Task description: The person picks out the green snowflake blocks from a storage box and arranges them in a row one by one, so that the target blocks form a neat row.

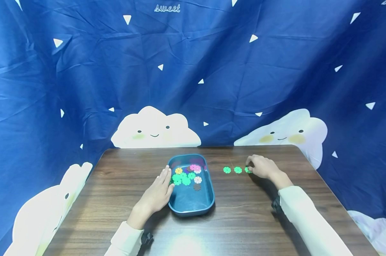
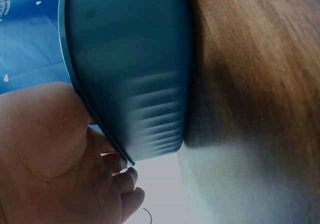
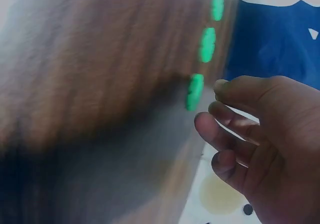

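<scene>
Right hand [image 1: 262,167] fingertips on third green flower-shaped plastic disc [image 1: 247,170], grasp unclear | left hand [image 1: 157,193] flat against blue plastic tray [image 1: 193,204] | three green discs rowed near table's far edge; more remain in tray.

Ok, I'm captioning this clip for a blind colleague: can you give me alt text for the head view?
A person's right hand touches the last of three green flower-shaped discs lined up on a dark wooden table, while the left hand rests flat against the side of a blue tray holding more coloured discs. A blue cloth with white clouds hangs behind.
</scene>
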Motion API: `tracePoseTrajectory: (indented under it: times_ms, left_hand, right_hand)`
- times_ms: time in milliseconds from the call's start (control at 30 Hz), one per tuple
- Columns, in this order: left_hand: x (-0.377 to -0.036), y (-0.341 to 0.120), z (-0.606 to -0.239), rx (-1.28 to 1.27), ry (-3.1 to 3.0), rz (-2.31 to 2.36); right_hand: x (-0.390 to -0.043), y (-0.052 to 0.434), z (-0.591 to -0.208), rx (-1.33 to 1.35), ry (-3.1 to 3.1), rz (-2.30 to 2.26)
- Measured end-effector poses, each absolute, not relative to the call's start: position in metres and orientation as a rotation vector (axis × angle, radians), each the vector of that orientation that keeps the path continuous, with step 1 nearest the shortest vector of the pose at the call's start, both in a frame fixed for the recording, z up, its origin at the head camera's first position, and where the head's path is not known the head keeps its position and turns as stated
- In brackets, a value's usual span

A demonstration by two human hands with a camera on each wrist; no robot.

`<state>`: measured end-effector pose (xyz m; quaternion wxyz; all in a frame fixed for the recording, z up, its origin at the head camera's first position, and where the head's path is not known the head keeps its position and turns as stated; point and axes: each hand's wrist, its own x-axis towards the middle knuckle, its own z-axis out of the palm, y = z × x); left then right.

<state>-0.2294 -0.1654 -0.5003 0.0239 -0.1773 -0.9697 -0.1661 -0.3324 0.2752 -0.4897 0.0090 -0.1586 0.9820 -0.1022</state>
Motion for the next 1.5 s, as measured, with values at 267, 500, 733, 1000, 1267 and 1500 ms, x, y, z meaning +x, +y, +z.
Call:
tracePoseTrajectory:
  times_ms: [267, 500, 733, 1000, 1267, 1500]
  left_hand:
    - [-0.229, -0.165, -0.499, -0.538, -3.025, -0.505]
    - [-0.229, -0.165, -0.498, -0.551, -3.021, -0.491]
    - [-0.23, -0.167, -0.504, -0.566, -2.98, -0.516]
    - [-0.228, -0.164, -0.498, -0.552, -3.002, -0.474]
    - [-0.23, -0.165, -0.5, -0.55, -2.996, -0.442]
    - [-0.232, -0.167, -0.503, -0.568, -2.998, -0.369]
  right_hand:
    - [-0.334, 0.255, -0.462, -0.583, 3.116, -0.325]
    - [-0.328, 0.218, -0.436, -0.692, 3.158, -0.301]
    - [-0.325, 0.172, -0.418, -0.871, 3.109, -0.277]
    - [-0.324, 0.115, -0.407, -1.056, 3.046, -0.26]
    - [-0.325, 0.061, -0.418, -1.183, 2.93, -0.218]
    - [-0.332, 0.03, -0.438, -1.243, 2.85, -0.206]
